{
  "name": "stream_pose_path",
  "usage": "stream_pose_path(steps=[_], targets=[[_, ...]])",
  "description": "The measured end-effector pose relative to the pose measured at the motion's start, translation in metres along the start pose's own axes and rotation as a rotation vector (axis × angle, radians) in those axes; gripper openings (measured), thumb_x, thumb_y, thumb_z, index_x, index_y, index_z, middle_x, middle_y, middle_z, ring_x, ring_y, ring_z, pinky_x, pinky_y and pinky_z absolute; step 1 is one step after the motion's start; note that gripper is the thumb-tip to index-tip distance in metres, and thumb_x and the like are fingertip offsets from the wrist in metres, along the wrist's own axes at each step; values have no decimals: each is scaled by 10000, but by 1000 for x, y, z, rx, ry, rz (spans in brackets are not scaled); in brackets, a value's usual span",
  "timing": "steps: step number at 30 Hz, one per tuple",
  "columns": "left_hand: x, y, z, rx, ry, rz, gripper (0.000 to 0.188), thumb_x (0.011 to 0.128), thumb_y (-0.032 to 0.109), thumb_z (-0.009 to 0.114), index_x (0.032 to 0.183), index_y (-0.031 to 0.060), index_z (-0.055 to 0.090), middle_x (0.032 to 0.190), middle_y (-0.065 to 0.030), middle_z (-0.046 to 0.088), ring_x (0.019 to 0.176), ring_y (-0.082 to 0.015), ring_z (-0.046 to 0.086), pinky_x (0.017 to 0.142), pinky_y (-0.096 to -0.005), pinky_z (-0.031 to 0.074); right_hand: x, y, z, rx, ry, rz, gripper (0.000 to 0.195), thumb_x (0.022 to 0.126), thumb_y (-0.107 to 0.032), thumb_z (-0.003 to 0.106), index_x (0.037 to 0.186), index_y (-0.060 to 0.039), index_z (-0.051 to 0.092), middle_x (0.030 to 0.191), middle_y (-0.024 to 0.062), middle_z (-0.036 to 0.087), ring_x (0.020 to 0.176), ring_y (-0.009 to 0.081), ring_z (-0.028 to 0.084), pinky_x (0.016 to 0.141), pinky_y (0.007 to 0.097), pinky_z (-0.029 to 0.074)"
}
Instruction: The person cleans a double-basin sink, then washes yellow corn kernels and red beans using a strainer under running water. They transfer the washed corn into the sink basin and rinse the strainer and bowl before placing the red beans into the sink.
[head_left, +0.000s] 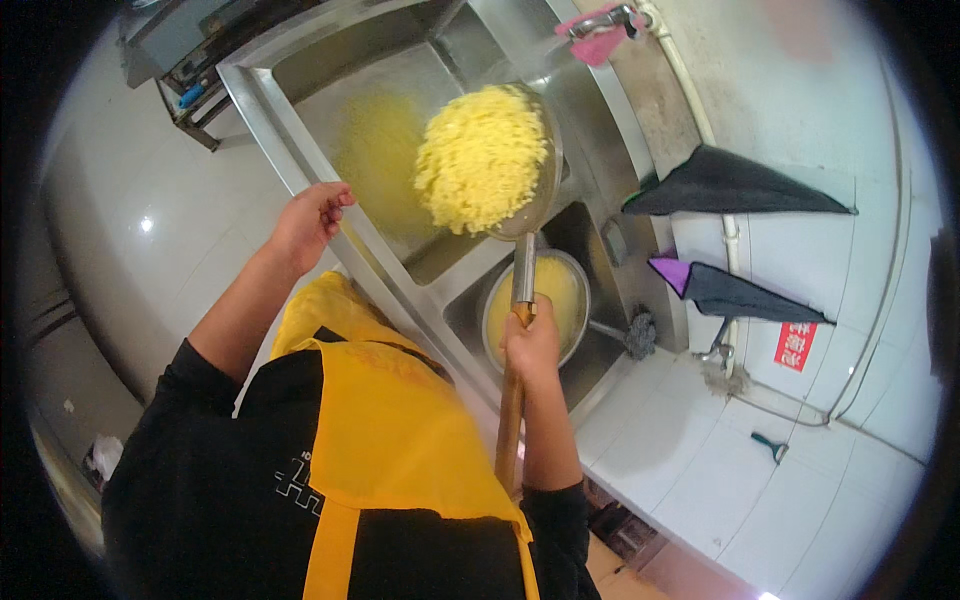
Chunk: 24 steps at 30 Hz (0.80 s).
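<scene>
My right hand (532, 337) grips the wooden handle (509, 420) of a large round mesh strainer (553, 161). Wet yellow pieces of food (480, 157), perhaps corn kernels, are heaped in the strainer, above the large basin of a stainless steel sink (420, 67). Cloudy yellow matter (379, 150) shows below and to the left of the heap. Under the strainer's neck, a round metal bowl (581, 322) with pale yellow contents stands in the smaller basin. My left hand (315, 221), fingers loosely curled, hangs by the sink's near edge and holds nothing.
A tap (600, 22) with a pink cloth is at the top. Dark cloths (735, 184) hang on the wall pipe at the right. A steel wool scrubber (640, 334) lies by the bowl. A green peeler (770, 447) is on the white tiled surface at the lower right.
</scene>
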<state>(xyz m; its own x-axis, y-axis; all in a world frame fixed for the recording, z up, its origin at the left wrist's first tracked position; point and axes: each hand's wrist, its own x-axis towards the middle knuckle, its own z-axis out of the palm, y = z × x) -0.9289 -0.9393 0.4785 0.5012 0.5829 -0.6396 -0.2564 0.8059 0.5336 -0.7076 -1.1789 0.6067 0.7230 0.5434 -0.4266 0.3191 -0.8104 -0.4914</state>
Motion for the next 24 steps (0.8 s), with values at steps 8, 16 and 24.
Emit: stream_pose_path(steps=[8,16,24], targets=[[-9,-3,6,8,38,5,106,896,174,556,942,85,591,835,23,593,665,-68,451,583,-218,369,19,5,32,-382,147,-189,631,825,-119,566,1418,-118,352,999,236,619,945,401,597,795,464,471],[-22,-16,39,77,39,-29,107,906,183,557,940,91,599,807,26,593,659,-74,460,570,-223,376,-1,56,12,526,-87,34,424,921,-141,530,1331,-83,442,796,85,603,604,171,579,530,313,482],[-15,-30,79,191,-8,-117,137,902,177,580,1000,85,606,841,12,611,683,-78,490,575,-205,382,-123,132,-59,743,153,271,261,949,-144,510,1181,-31,468,723,39,556,551,107,523,479,273,456]])
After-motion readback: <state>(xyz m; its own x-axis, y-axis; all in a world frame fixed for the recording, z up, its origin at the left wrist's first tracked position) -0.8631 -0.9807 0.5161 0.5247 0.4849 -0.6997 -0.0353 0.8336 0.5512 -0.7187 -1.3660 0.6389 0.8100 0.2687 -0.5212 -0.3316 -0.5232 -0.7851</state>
